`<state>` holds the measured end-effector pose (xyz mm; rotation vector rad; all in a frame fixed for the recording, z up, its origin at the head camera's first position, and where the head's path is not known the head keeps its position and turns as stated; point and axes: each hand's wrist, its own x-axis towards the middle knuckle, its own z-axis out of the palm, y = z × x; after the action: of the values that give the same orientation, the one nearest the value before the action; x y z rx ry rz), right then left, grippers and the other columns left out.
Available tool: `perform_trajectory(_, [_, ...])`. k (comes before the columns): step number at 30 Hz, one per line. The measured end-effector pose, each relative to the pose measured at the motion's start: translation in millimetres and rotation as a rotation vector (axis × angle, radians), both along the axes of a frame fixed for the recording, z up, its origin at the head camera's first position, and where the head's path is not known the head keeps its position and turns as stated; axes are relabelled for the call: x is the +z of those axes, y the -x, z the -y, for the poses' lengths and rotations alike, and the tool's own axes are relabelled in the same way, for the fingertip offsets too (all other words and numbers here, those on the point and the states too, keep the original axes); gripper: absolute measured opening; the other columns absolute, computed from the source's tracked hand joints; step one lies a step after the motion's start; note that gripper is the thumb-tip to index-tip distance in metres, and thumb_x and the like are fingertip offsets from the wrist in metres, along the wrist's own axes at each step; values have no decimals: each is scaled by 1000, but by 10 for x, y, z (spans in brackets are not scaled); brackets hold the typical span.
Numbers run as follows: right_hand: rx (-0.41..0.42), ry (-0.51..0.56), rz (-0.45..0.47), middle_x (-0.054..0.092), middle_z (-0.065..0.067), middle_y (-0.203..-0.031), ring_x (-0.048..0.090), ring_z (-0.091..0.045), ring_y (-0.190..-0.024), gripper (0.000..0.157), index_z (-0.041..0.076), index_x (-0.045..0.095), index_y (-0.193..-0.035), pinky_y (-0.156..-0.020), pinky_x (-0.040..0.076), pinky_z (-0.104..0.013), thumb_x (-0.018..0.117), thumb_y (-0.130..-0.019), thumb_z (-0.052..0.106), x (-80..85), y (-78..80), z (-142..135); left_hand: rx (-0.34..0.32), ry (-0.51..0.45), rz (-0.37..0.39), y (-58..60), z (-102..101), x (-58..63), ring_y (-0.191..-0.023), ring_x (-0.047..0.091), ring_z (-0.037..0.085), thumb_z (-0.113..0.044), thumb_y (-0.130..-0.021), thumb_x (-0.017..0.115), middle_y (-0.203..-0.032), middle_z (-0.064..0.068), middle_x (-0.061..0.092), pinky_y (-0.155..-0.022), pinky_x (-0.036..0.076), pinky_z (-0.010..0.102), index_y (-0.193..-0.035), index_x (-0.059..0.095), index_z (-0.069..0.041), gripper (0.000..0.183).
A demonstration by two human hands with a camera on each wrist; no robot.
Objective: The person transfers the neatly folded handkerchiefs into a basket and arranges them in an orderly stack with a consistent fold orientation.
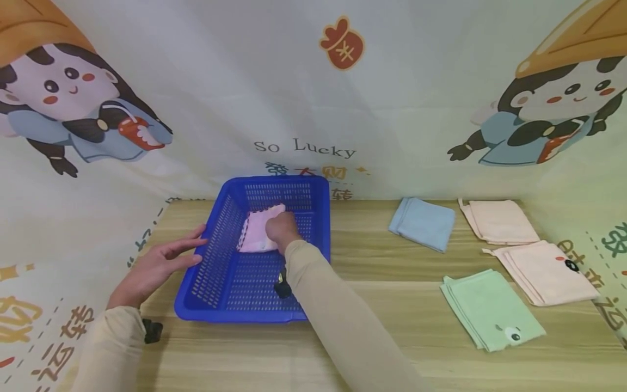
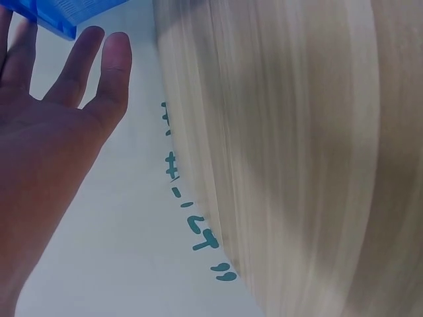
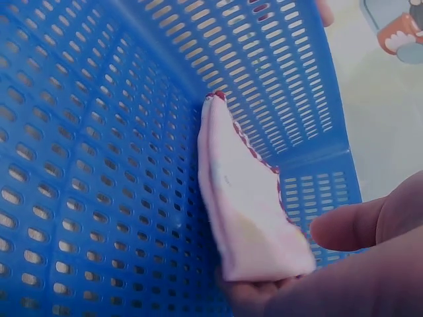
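Note:
Inside a blue plastic basket (image 1: 254,314) lies a folded pink cloth (image 1: 257,231) with a dark-and-white patterned edge, near the basket's left and back walls. My right hand (image 1: 283,231) reaches in and holds the cloth's right end. In the right wrist view, its fingers (image 3: 254,297) curl beneath the cloth (image 3: 254,205), while the thumb (image 3: 347,224) stands just beside the upper side. Outside the basket, my left hand (image 1: 157,267) has its fingers spread, the tips at the left rim. The left wrist view shows those fingers loosely extended by the basket's edge (image 2: 59,26).
To the right on the wooden table (image 1: 372,321) lie a folded blue cloth (image 1: 425,223), a pale pink cloth (image 1: 502,221), another pink cloth (image 1: 548,272) with a dark face detail, and a green cloth (image 1: 492,310). A printed fabric backdrop (image 1: 401,109) surrounds the table.

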<state>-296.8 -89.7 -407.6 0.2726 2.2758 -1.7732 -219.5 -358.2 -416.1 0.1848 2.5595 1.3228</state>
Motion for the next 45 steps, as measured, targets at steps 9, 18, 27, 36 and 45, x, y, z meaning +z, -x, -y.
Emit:
perform_trajectory(9, [35, -124, 4, 49, -23, -153, 48, -32, -142, 56, -9, 41, -148, -123, 36, -41, 45, -94, 5, 81, -50, -33, 8, -21, 28, 8, 0, 0, -161, 10, 35, -47, -98, 65, -170, -16, 23, -117, 20, 75, -147, 56, -22, 56])
perform_trajectory(18, [37, 67, 5, 52, -22, -151, 51, -35, -137, 54, -6, 44, -148, -121, 38, -46, 47, -96, 9, 127, -33, -60, 16, 13, 15, 14, -10, 3, -160, 13, 35, -49, -98, 64, -169, -17, 24, -117, 24, 73, -148, 55, -22, 57])
perform_trajectory(27, [75, 279, 74, 54, -16, -149, 55, -36, -135, 50, -6, 48, -145, -103, 55, -46, 53, -97, 9, 288, -40, -114, 15, -11, 16, 49, -16, 1, -160, 11, 36, -47, -97, 66, -169, -16, 24, -117, 21, 75, -145, 58, -21, 55])
perform_trajectory(36, [168, 289, 9, 67, -13, -126, 67, -32, -117, 38, -1, 61, -134, -98, 57, -43, 54, -98, 10, 585, -81, -204, 34, 2, -4, 19, -5, -6, -160, 15, 35, -48, -97, 66, -168, -18, 27, -118, 22, 73, -146, 57, -20, 56])
perform_trajectory(45, [208, 243, -46, 63, -12, -134, 64, -18, -100, 42, 3, 57, -141, -98, 58, -40, 49, -100, 10, 749, -102, -457, 45, -7, 6, 27, -22, -24, -160, 14, 34, -50, -97, 66, -168, -18, 26, -118, 21, 73, -145, 57, -21, 57])
